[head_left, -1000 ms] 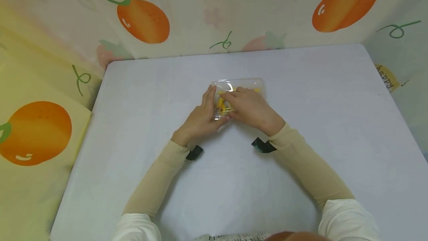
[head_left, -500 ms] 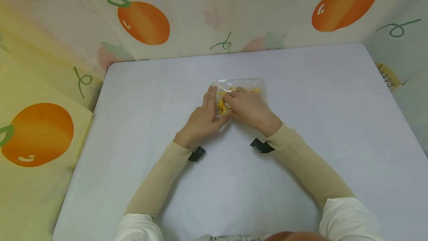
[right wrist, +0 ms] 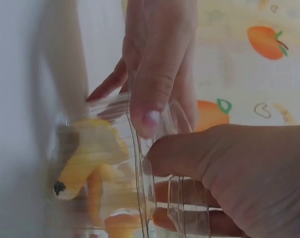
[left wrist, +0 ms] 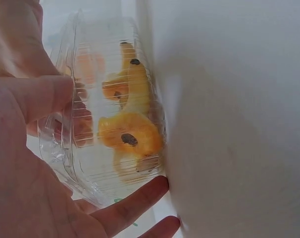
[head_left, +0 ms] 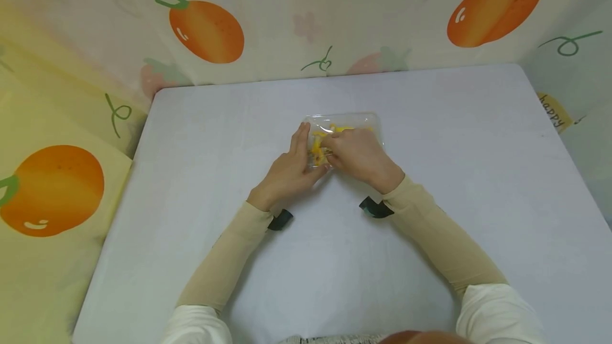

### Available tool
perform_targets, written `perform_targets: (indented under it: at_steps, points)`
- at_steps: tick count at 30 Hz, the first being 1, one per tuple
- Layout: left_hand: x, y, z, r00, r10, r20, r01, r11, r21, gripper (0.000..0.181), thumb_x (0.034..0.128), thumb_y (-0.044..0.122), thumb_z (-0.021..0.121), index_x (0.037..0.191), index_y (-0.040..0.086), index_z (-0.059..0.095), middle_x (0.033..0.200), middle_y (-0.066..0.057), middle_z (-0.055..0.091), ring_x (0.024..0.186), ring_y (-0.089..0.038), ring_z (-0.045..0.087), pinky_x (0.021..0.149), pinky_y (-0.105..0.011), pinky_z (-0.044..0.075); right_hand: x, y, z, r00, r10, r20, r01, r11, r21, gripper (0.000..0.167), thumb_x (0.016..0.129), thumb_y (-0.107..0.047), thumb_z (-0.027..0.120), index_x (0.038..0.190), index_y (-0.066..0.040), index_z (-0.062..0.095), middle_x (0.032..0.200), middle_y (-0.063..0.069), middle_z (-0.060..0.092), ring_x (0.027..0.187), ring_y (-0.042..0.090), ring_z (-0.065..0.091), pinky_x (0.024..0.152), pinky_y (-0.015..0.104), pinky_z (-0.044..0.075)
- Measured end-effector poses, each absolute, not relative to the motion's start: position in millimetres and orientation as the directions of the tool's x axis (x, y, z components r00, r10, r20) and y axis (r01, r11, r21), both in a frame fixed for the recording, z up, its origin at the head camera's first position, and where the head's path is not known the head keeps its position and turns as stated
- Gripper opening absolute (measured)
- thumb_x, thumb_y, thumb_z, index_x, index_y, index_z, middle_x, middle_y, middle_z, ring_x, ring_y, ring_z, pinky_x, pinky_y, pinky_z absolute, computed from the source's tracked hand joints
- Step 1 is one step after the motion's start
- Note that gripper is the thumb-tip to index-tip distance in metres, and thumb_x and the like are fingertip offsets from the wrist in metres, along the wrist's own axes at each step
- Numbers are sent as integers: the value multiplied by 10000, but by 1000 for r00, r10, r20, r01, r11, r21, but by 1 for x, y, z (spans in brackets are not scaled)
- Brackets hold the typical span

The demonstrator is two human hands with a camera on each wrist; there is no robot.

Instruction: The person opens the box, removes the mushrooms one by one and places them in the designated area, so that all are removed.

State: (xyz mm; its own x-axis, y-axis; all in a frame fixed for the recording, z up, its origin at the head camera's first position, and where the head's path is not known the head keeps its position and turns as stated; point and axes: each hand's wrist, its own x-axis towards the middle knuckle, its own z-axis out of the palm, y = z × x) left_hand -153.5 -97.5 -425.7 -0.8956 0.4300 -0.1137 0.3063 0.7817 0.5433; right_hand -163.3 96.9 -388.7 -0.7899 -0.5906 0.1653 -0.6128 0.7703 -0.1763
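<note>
Left hand (head_left: 287,166): fingers straight, laid along the left and near sides of the clear, rectangular, thin plastic box (head_left: 360,119); looks like bracing its corner, no clenching. Box sits on the flat white bench (head_left: 215,137), between the two sets of fingers. Right hand (head_left: 360,155): over the box, fingers bent near its front-left rim; can't tell whether they grip the rim or only press. To do this well: left fingers should brace low so the box can't slide; right fingers should work close beside them, lightly, since thin plastic probably flexes.

Left wrist view adds the box's side wall: just past the left fingers, a yellow, curved, banana-like piece with a black tip (left wrist: 138,84) and an orange-yellow, rounded piece with a dark spot (left wrist: 115,129). Head view gives only yellow patches. Right wrist view adds the left thumb (right wrist: 155,99) just beside the right thumb (right wrist: 184,148), plus right fingers behind clear plastic; the right hand's back hides that from the head view.
</note>
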Motion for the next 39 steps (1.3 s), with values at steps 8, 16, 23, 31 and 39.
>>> perform_targets:
  at_steps: [8, 16, 23, 31, 39]
  points:
    - [-153, -97, -426, -909, 404, -97, 280, 768, 575, 1018, 972, 553, 565, 1618, 140, -104, 1673, -108, 154, 654, -311, 606, 652, -427, 537, -164, 100, -390, -783, -592, 190, -620, 764, -177, 246, 832, -75, 716, 1061, -146, 769, 1002, -7, 776, 767, 242, 700, 592, 418, 545]
    - [-152, -95, -425, -927, 360, -101, 233, 767, 597, 1048, 951, 547, 599, 1619, 147, -102, 1657, -94, 184, 739, -314, 645, 664, -429, 540, -169, 109, -384, -785, -615, 74, -614, 756, -226, 324, 870, -244, 786, 1185, -202, 726, 1275, 1, 710, 1184, 295, 599, 1191, 594, 311]
    - [-152, -94, -425, -935, 327, -135, 176, 762, 624, 1102, 922, 562, 647, 1619, 167, -109, 1670, -110, 189, 966, -335, 701, 737, -473, 573, -169, 114, -384, -834, -551, 17, -536, 803, -260, 571, 871, -385, 777, 1374, -191, 587, 1516, 110, 494, 1421, 372, 409, 1129, 784, 210]
    - [-155, -91, -426, -930, 322, -176, 101, 687, 720, 1139, 912, 514, 692, 1608, 250, -170, 1710, -109, 94, 1447, -383, 428, 1093, -591, 449, -167, 119, -385, -893, -445, -72, -416, 875, -246, 734, 874, -517, 730, 1495, -224, 470, 1618, 124, 360, 1519, 395, 270, 1064, 810, 291]
    - [-157, -93, -432, -926, 331, -184, 69, 625, 777, 1147, 918, 530, 685, 1606, 259, -192, 1713, 18, -113, 1576, -293, 172, 1216, -579, 304, -169, 120, -380, -874, -474, -110, -446, 870, -209, 712, 926, -535, 649, 1538, -247, 427, 1637, 115, 344, 1521, 397, 269, 1056, 788, 321]
